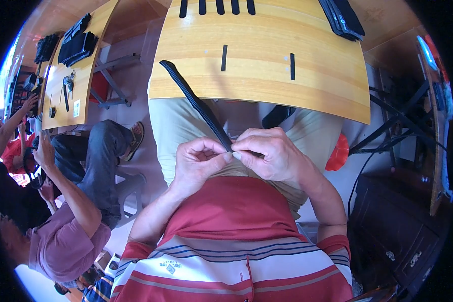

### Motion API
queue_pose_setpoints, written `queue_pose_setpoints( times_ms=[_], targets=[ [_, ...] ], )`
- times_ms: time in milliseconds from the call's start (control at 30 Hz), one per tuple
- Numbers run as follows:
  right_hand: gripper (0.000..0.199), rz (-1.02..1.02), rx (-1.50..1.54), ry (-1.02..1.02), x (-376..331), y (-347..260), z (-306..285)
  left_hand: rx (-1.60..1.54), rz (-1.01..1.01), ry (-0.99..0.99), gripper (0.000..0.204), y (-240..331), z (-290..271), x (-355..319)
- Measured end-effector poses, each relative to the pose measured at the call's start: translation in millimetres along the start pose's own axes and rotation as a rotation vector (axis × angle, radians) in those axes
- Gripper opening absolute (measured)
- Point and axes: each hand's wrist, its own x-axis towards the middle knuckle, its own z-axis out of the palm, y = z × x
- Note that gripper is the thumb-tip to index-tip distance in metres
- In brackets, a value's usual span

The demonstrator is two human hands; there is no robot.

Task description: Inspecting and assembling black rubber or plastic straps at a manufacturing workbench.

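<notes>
Looking down from the head view, I am pinching the near end of a long, narrow black fabric strap [199, 103] between both hands, just above my lap. My left hand [199, 163] is closing thumb and forefinger on the strap's tip, and my right hand [272, 153] is meeting it from the other side, its fingers [239, 153] curled tight on the same spot, so both sets of fingers are gripping the strap end. The strap is running away from me, up and to the left, with its far end resting on the edge of the pale wooden bench [267, 75]. Two short black strips [224, 57] are lying flat on the bench, a stack of black pieces [343, 17] is sitting at its far right corner. By my reckoning I am working the strap's end, folding or aligning it; the next move calls for a steady pinch and small, careful finger shifts. To my left, another person [68, 221] is sitting at a second bench.
</notes>
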Motion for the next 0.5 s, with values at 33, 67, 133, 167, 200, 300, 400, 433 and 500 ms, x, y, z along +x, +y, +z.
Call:
queue_pose_setpoints(
  times_ms=[33,67,133,167,200,300,400,433,500],
  targets=[
    [0.012,0.03,0.008,-0.016,0.3,-1.0,-0.7,0.003,0.006,0.006,0.009,0.6,0.8,-0.1],
    [0.011,0.059,0.017,-0.032,0.6,-1.5,-0.9,0.006,0.012,0.012,0.009,0.8,1.4,-0.1],
    [0.011,0.071,0.028,-0.031,0.1,0.1,0.1,0.007,0.017,0.013,0.009,-0.2,1.8,-0.3],
    [0.011,0.084,0.039,-0.03,0.0,0.7,0.6,0.008,0.021,0.013,0.009,-0.7,1.8,-0.5],
    [0.011,0.084,0.04,-0.03,0.2,0.6,0.6,0.008,0.02,0.014,0.009,-0.6,1.4,-0.9],
    [0.011,0.119,0.029,-0.049,0.7,0.2,0.2,0.028,0.004,0.017,0.009,-0.6,1.1,-1.5],
    [0.011,0.133,0.013,-0.068,0.2,1.1,0.1,0.043,0.025,0.021,0.01,-1.8,2.4,-1.1],
    [0.011,0.133,0.012,-0.07,0.2,1.5,0.3,0.085,0.043,0.018,0.01,-2.1,2.2,-1.3],
    [0.011,0.134,0.012,-0.072,0.1,1.6,0.9,0.127,0.059,0.013,0.01,-2.9,2.3,-1.6]
  ],
)
